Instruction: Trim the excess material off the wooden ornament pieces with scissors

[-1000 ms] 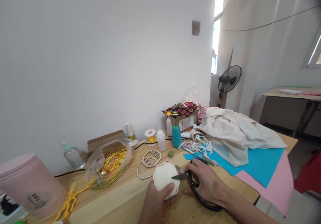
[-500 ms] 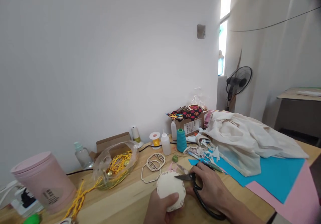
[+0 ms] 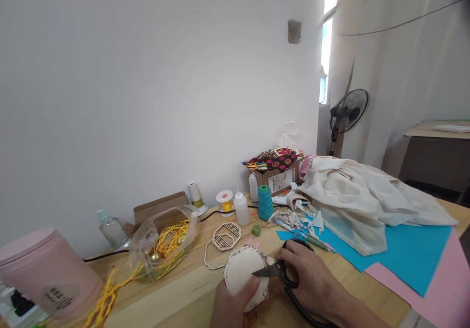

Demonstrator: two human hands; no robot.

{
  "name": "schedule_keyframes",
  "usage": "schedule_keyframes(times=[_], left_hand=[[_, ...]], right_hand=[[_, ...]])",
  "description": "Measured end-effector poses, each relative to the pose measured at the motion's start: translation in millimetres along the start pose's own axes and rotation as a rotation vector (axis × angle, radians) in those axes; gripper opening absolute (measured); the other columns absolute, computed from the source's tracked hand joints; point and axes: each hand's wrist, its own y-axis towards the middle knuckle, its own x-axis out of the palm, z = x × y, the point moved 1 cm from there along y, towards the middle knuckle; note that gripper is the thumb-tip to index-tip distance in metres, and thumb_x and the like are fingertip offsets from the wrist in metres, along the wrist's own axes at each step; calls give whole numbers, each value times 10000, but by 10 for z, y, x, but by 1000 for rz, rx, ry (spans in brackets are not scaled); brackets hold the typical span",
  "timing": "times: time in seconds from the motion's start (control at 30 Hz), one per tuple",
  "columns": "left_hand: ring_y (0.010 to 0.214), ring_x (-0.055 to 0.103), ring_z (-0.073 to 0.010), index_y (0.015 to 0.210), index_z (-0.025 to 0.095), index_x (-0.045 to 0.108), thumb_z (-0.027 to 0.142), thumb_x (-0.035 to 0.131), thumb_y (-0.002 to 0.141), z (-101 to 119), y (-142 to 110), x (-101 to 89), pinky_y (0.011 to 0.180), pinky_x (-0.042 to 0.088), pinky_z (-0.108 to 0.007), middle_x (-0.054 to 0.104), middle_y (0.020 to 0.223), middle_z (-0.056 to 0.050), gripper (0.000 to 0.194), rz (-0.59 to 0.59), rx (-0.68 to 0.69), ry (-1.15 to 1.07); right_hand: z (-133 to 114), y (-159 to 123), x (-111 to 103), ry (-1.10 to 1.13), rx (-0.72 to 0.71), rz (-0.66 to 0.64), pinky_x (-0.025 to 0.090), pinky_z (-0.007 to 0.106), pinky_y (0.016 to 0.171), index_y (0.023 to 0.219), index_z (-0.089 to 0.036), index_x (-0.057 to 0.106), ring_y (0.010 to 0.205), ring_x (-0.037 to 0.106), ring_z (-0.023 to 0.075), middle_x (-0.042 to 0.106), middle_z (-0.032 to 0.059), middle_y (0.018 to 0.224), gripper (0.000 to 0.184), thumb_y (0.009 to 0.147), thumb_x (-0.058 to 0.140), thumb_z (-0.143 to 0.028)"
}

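My left hand [image 3: 235,299] grips a flat white scalloped disc [image 3: 242,271] by its lower edge, thumb on its face. Around the disc's rim runs a patterned fabric border. A pair of black-handled scissors [image 3: 270,269] is in my right hand [image 3: 306,279], the dark blades lying over the disc's right part and pointing left. Behind the disc lie a lattice wooden frame [image 3: 226,236] and a loop of pale cord or strip [image 3: 207,257]. The fingers under the disc are hidden.
A teal thread cone [image 3: 265,203], a squeeze bottle [image 3: 241,209] and a green ball [image 3: 256,230] stand behind my hands. White scraps [image 3: 299,219] and blue sheet [image 3: 407,249] lie right. A pink canister [image 3: 47,274] and a bag of yellow cords [image 3: 165,245] are left.
The view has shifted slightly, so the canister sits farther left. The disc has turned a little in my left hand, and the thumb now lies closer to the scissor blades.
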Motion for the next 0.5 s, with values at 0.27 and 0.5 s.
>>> schedule_keyframes(times=[0.27,0.5], left_hand=[[719,633,-250,893,138,643,230,781,446,13,35,-46,610,518,-351,707,776,-77,477,15,52,111],[730,630,-292,720,131,683,288,768,441,4,20,-125,652,512,-360,707,693,-87,331,1,154,291]], right_hand=[[28,-9,35,-50,54,30,354,265,618,744,-237,564,757,500,182,535,10,801,132,618,586,-209],[44,27,-26,-119,167,80,378,285,610,832,-249,572,724,535,190,547,23,799,157,706,543,-338]])
